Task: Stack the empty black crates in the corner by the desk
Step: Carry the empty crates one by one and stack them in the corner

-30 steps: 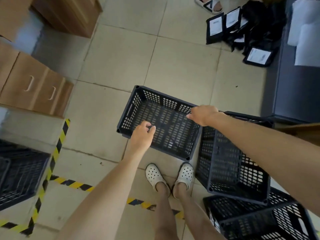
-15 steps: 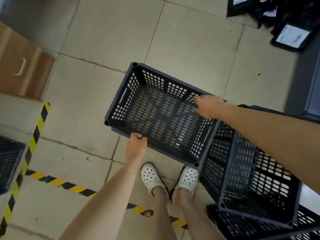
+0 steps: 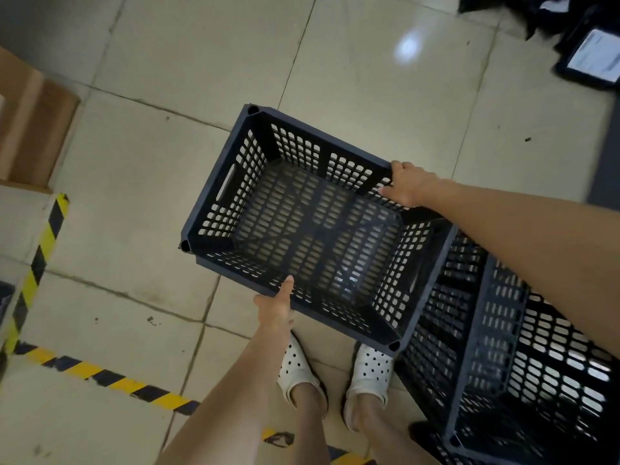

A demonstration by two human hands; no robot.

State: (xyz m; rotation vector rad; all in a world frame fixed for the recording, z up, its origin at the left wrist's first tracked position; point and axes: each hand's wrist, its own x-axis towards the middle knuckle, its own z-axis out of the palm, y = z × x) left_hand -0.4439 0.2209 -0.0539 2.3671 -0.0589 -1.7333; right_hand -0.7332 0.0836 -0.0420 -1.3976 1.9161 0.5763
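Tiled floor, hazard tape and odds around the edges

The beige tiled floor carries dark grout lines and a bright light reflection at one o'clock. Yellow-and-black hazard tape runs along the bottom at seven o'clock and turns up the left edge at nine. A brown wooden cabinet stands at ten o'clock. Black packets with white labels lie heaped at two o'clock. Two white perforated clogs stand side by side on the floor at six o'clock.
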